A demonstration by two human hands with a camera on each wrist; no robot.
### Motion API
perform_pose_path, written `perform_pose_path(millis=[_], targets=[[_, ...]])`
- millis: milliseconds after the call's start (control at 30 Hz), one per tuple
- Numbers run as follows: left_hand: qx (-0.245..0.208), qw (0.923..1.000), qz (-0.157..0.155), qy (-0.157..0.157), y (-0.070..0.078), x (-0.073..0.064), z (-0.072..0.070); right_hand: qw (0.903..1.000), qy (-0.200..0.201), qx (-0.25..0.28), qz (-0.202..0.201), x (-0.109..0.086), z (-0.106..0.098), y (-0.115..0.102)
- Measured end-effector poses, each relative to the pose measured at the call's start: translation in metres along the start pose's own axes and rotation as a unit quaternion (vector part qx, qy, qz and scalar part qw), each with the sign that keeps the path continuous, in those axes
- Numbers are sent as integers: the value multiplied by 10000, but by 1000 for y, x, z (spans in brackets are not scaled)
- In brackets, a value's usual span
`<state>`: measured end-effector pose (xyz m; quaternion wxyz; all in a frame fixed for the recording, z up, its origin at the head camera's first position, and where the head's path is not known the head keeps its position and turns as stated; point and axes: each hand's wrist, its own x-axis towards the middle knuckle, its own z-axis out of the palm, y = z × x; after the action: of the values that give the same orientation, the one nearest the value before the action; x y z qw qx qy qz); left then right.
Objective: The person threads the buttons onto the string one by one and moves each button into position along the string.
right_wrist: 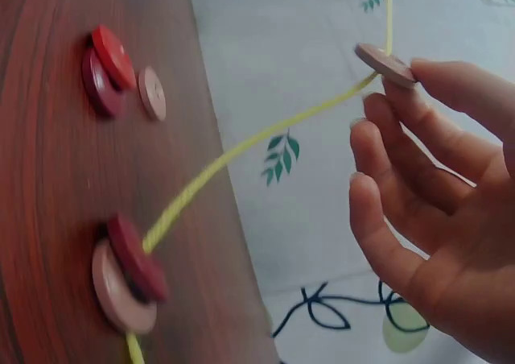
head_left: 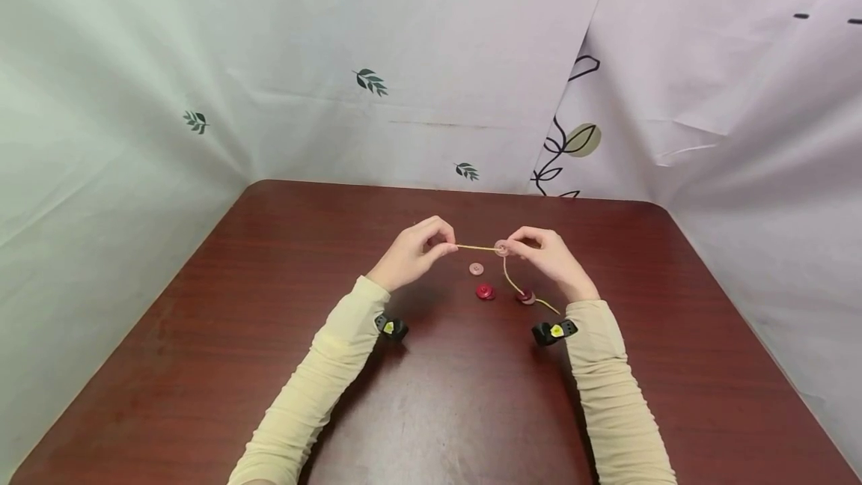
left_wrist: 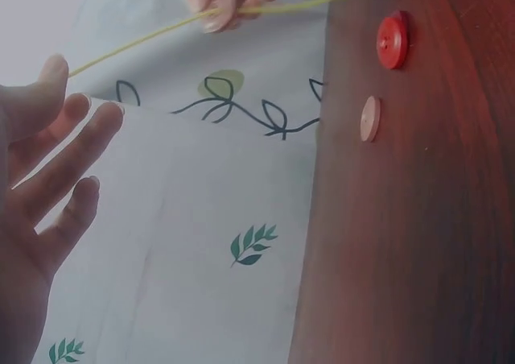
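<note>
At mid-frame I see the left hand (head_left: 414, 251) pinching the yellow string (head_left: 477, 248); loose buttons (head_left: 483, 291) lie below centre on the tabletop (head_left: 438, 410). Right of centre, the right hand (head_left: 548, 257) holds the threaded pink button (head_left: 500, 247) by its rim. I'd keep the string taut so that button slides.

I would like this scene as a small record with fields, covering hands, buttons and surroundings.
left hand: pinches yellow cord
right hand: pinches threaded pink button
further along cord: lower dark red button and lower pink button
loose on table: small pink button; bright red button overlapping loose dark red button
backdrop: pale, leaf-printed
</note>
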<state>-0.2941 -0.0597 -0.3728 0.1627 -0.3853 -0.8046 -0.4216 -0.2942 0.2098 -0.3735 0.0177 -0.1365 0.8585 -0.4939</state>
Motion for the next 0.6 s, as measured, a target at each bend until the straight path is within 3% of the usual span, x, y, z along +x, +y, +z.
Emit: perform_pose_path(millis=[167,367,600], targets=[[-4,9999,-20,126,1,0,-6,9992,-290,-200,196,-2,-11,14],[10,9998,1,202,1,1,-8,9937,-956,-523,251,-4,-20,30],[-91,9992,115,377,1,1,-9,9833,-1731,-360,424,-5,-20,42]])
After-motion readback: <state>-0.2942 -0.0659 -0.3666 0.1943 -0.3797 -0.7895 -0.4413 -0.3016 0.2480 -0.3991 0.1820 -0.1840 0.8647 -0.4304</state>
